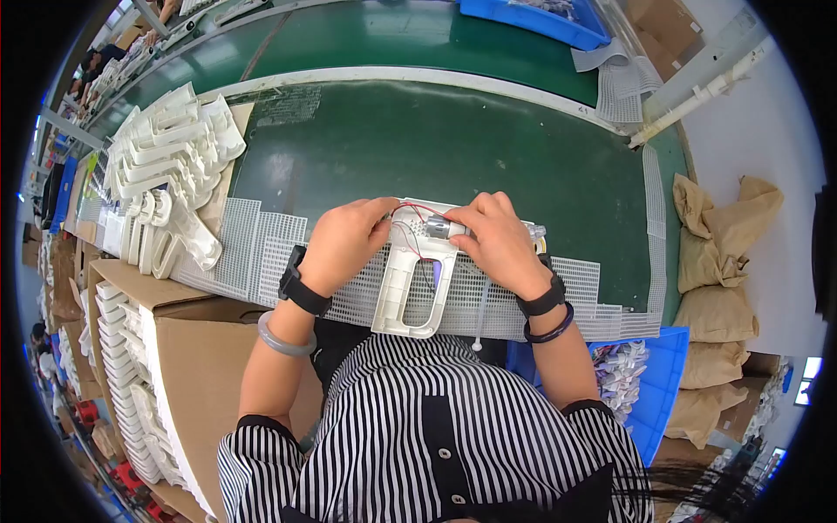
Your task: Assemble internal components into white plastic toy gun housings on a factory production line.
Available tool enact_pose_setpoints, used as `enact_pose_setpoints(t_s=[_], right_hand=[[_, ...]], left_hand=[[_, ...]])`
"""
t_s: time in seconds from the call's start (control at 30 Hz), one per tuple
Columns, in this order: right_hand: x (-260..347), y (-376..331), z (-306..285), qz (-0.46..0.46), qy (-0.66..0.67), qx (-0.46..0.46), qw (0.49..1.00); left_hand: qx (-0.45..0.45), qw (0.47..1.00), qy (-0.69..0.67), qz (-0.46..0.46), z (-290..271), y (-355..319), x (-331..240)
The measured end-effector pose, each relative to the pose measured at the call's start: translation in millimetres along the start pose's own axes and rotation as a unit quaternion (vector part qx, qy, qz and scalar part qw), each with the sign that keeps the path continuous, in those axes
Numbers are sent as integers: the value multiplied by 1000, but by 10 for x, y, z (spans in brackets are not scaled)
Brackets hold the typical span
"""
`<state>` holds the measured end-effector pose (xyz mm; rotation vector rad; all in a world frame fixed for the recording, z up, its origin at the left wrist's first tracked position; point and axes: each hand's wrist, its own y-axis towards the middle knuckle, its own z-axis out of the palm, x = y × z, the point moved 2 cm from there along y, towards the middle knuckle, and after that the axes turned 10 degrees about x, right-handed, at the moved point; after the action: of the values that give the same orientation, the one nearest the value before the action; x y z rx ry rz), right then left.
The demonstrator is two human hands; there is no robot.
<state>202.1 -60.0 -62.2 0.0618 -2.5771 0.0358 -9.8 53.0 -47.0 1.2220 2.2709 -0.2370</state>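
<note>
A white plastic housing half (390, 292) with a looped handle lies in front of me near the table's edge, its ribbed inside facing up. My left hand (350, 241) is closed at its upper left edge, with thumb and fingertips gripping the rim close to the wires. A small silver motor (438, 227) sits across the upper part of the housing. Around its white end, my right hand (499, 240) is closed, thumb below and fingers above. Thin red wires (418, 206) arch from the motor toward my left fingertips. Beneath my right palm the housing is partly hidden.
Stacked white housing parts (170, 161) stand on the table at the left. A white grid mat (261, 244) lines the front edge. At lower left is a cardboard box (205, 375) of white parts; at lower right, a blue bin (656, 383) with small motor parts. Brown sacks (711, 270) stand right.
</note>
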Motion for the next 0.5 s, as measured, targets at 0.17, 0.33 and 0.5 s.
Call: enact_pose_setpoints(t_s=[0.17,0.33,0.5], right_hand=[[12,-4,0,-2,-1,-5,1000],[-16,-1,26,-10,18,-10,1000],[-15,1,27,-6,0,-11,1000]], left_hand=[[-65,994,81,-28,113,-100,-114],[-133,989,52,-38,199,-151,-134],[-124,990,53,-46,221,-190,-109]])
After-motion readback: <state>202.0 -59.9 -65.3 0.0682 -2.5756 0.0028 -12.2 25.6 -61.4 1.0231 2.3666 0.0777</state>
